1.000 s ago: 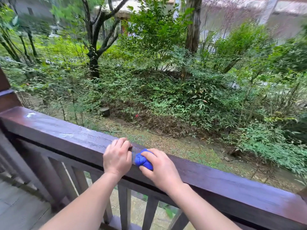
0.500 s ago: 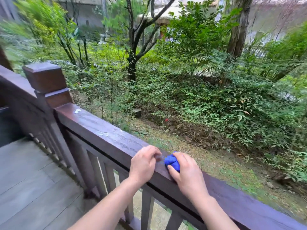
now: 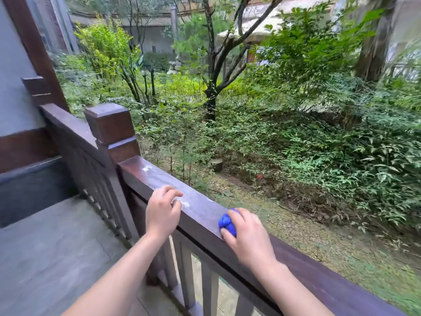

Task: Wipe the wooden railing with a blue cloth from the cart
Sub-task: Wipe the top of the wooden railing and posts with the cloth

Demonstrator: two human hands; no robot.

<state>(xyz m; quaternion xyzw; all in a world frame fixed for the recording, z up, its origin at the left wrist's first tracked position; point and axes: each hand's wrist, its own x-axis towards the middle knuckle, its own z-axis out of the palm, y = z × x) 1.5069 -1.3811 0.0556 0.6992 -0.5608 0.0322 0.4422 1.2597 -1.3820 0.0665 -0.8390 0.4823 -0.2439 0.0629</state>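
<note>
A dark brown wooden railing (image 3: 205, 209) runs from a square post at upper left down to the lower right. My right hand (image 3: 247, 238) grips a bunched blue cloth (image 3: 226, 222) and presses it on the rail's top. My left hand (image 3: 163, 212) rests on the rail farther left, fingers curled over its top, holding nothing. Pale whitish smears mark the rail top between my left hand and the post. No cart is in view.
A square wooden post (image 3: 110, 125) ends this rail section, and a second rail (image 3: 68, 126) continues left to a grey wall (image 3: 13, 87). Grey plank decking (image 3: 57, 247) lies below on my side. Shrubs, trees and a leaf-strewn slope (image 3: 262, 144) lie beyond.
My view has swung left, bringing the post and wall into sight. Both hands have slid left along the rail, and my left hand has moved apart from the cloth.
</note>
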